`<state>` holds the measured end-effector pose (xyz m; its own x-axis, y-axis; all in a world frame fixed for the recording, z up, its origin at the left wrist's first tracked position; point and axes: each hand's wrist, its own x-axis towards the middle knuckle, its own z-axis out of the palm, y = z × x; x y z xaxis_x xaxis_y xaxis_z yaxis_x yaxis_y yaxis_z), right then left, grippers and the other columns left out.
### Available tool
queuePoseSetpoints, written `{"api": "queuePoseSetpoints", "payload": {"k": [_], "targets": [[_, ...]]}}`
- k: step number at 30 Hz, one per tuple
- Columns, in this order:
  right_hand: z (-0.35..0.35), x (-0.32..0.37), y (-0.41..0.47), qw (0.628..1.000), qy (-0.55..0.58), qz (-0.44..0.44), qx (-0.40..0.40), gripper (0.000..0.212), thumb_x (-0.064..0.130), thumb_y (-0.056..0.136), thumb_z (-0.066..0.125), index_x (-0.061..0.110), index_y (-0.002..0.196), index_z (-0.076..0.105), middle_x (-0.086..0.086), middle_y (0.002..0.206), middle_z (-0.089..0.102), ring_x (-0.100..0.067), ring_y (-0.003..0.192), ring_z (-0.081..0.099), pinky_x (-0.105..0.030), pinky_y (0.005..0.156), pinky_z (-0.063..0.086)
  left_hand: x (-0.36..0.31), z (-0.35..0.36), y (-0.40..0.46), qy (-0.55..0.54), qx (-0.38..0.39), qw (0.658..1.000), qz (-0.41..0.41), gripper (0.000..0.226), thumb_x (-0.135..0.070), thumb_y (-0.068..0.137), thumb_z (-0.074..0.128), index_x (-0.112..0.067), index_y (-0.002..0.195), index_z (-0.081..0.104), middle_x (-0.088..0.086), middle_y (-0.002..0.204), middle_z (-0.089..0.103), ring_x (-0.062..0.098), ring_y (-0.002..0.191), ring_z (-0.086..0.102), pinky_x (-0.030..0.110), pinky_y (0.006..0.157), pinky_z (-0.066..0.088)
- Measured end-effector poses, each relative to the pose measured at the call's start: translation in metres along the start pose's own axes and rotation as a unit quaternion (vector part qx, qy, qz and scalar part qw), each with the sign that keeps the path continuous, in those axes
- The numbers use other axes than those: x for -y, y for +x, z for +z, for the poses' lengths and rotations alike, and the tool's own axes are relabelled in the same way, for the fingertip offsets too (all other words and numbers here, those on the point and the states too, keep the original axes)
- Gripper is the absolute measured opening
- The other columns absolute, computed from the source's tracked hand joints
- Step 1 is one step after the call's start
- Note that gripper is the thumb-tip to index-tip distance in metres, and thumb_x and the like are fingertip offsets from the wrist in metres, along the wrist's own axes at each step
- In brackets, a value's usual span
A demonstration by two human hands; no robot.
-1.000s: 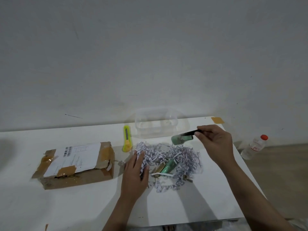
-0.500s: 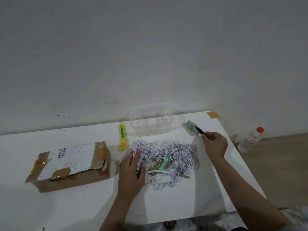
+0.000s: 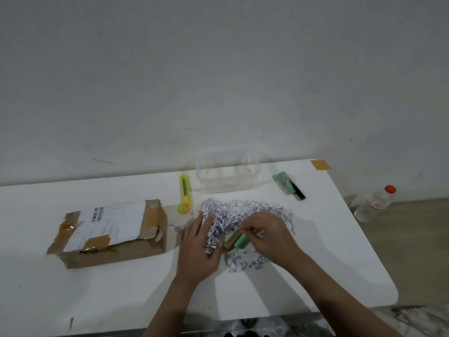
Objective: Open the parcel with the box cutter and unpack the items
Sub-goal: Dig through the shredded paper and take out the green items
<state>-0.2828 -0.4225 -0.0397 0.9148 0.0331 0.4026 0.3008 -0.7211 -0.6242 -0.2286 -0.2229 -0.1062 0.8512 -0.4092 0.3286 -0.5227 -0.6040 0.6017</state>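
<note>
left hand (image 3: pixel 198 249) flat, fingers spread on shredded paper (image 3: pixel 243 217) mid-frame, right hand (image 3: pixel 269 235) pinching into it beside green tube (image 3: pixel 241 240), opened parcel (image 3: pixel 111 229) left on tabletop (image 3: pixel 328 251), box cutter (image 3: pixel 185 197) behind pile, clear tub (image 3: pixel 227 172) at back

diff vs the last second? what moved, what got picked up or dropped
The right hand let go of the green-and-black item, now lying on the table right of the clear container, and came back to the shredded paper, fingers at a green tube. Left hand, box cutter and parcel stayed put.
</note>
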Motion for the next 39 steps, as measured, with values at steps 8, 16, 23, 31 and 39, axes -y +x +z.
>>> {"api": "queuePoseSetpoints", "payload": {"k": [8,16,23,31,39], "targets": [[0.012,0.010,0.018,0.972,-0.066,-0.004,0.227,0.035,-0.003,0.076,0.061,0.020,0.101,0.071,0.001,0.101,0.071,-0.021,0.096,0.053,-0.023,0.084,0.036,0.003,-0.003,-0.001,-0.002,0.022,1.000,-0.012,0.076,-0.040,0.076,0.060,-0.029,0.145,0.031,0.000,0.149,0.036,0.021,0.138,0.033,0.043,0.109,0.032],[0.009,0.010,0.015,0.969,-0.116,-0.047,0.215,0.031,0.003,0.079,0.064,0.025,0.100,0.073,0.002,0.093,0.070,-0.025,0.090,0.056,-0.038,0.072,0.051,0.004,-0.002,-0.001,0.003,0.013,1.000,-0.014,0.074,-0.042,0.078,0.059,-0.028,0.145,0.032,-0.001,0.148,0.037,0.020,0.136,0.034,0.037,0.109,0.030],[0.000,0.007,0.021,0.994,-0.046,-0.022,0.098,0.035,0.007,0.082,0.059,0.020,0.114,0.066,-0.003,0.090,0.061,-0.022,0.085,0.054,-0.034,0.067,0.050,0.005,0.000,-0.001,0.001,0.011,1.000,-0.011,0.074,-0.039,0.078,0.058,-0.029,0.145,0.031,0.000,0.147,0.039,0.020,0.136,0.035,0.040,0.108,0.033],[-0.033,0.021,0.026,0.969,0.214,0.117,-0.049,0.052,-0.003,0.088,0.058,0.031,0.128,0.053,0.003,0.094,0.057,-0.004,0.082,0.060,-0.015,0.074,0.051,0.003,0.000,-0.001,-0.006,0.007,1.000,-0.016,0.076,-0.039,0.075,0.057,-0.030,0.145,0.030,-0.001,0.146,0.040,0.022,0.134,0.037,0.040,0.107,0.034],[-0.065,-0.026,0.034,0.909,0.229,0.235,-0.256,0.035,0.002,0.088,0.062,0.025,0.114,0.061,0.000,0.082,0.062,-0.026,0.073,0.062,-0.043,0.074,0.055,0.006,0.001,-0.002,-0.017,0.013,1.000,-0.022,0.072,-0.039,0.078,0.055,-0.037,0.145,0.028,-0.005,0.149,0.035,0.019,0.139,0.030,0.045,0.109,0.033]]}}
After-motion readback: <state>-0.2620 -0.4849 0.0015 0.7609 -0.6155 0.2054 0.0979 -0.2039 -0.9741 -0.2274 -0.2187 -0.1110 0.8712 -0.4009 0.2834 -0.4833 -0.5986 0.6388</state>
